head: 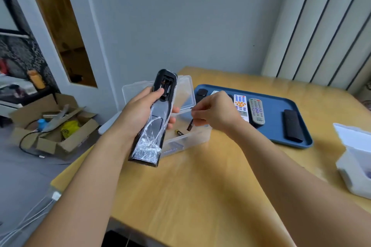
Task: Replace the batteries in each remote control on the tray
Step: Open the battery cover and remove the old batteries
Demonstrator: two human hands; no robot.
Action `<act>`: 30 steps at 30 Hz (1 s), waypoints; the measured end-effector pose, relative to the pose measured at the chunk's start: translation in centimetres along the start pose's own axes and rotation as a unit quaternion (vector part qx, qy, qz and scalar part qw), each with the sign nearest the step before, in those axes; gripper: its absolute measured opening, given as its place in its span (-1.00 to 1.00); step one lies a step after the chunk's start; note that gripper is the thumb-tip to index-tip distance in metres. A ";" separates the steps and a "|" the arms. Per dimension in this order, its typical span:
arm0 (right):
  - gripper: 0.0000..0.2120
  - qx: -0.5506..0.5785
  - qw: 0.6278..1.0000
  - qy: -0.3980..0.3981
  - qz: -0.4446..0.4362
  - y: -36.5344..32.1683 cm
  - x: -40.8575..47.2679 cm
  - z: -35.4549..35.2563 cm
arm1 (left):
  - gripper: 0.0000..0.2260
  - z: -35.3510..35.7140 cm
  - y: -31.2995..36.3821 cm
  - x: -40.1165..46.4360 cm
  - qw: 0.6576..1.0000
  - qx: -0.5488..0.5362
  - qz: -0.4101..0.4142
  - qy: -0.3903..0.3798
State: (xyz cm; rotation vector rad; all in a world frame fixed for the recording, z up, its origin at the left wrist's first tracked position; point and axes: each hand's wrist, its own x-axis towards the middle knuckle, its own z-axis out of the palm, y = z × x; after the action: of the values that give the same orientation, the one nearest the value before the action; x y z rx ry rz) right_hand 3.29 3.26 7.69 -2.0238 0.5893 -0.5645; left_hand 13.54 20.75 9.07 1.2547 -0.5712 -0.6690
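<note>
My left hand (140, 112) grips a long black remote (154, 126) wrapped in clear plastic, back side up, its battery compartment (165, 88) uncovered. Over a clear plastic box (186, 138), my right hand (214, 112) pinches a small dark battery (190, 125). Another battery (179, 132) lies inside that box. A blue tray (281, 110) behind holds a white remote (241, 106), a grey remote (257, 110), a black remote (293, 126) and a dark one (201, 94) partly hidden by my right hand.
The wooden table (200, 186) carries a white open box (355, 158) at the right edge. The clear box's lid (186, 90) stands open behind it. A cardboard box (52, 126) of clutter and cables sits on the floor to the left.
</note>
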 end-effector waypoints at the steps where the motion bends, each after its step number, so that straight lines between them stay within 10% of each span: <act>1: -0.97 -0.069 0.997 0.017 -0.044 0.4 0.0 0.1 | -0.80 -0.3 -0.2 -0.3 1.000 0.008 -0.005 -0.007; 6: -0.78 -0.292 0.948 0.113 -0.048 2.7 -0.7 0.0 | -0.79 0.5 -1.4 -0.7 0.993 0.110 -0.013 -0.035; 15: -0.58 0.039 0.991 0.085 0.100 3.5 -0.4 1.3 | -0.88 1.4 -2.0 -0.8 0.990 0.138 -0.017 0.006; 21: -0.83 -0.240 0.963 0.118 0.027 6.3 -1.5 -1.9 | -0.89 3.4 -2.5 -0.4 0.989 0.149 -0.001 0.000; 30: -0.71 -0.324 0.942 0.073 0.044 6.9 -1.7 -3.4 | -0.81 8.7 -6.3 0.4 0.949 0.276 0.128 0.079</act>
State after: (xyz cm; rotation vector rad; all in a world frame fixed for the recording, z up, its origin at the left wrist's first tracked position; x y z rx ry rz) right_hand -1.29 -1.12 3.02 -2.5633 1.0556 -0.5083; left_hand 6.68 13.68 4.83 1.6996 -0.8044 -0.1848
